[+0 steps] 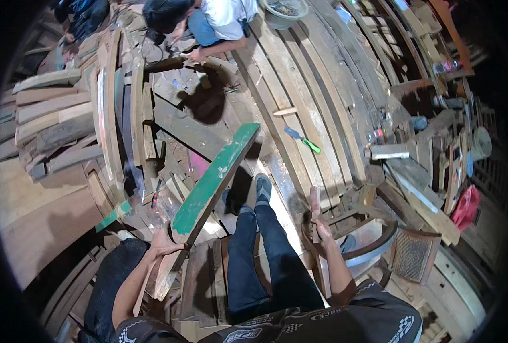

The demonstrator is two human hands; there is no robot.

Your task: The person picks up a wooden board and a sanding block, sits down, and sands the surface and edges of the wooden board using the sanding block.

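Observation:
My left hand (163,243) is closed on the lower part of a long wooden plank (217,174) with chipped green paint on its upper face. The plank slants away from me toward the upper right, its bare wood edge showing. On the other side of my legs, my right hand (322,230) grips a narrow wooden strip (315,200) that points away from me. Beside my left hand lies something of clear plastic (165,210). Farther off, a scraper (310,144) with a green handle and a short wooden stick (285,111) rest on long boards (300,74).
A crouching person (214,26) works at the far side, near a bucket (287,12). Stacked timber (59,123) fills the left. At right are a woven panel in a wooden frame (415,254), a pink plastic bag (467,207) and piled wood. Dark cloth (116,280) is near my left arm.

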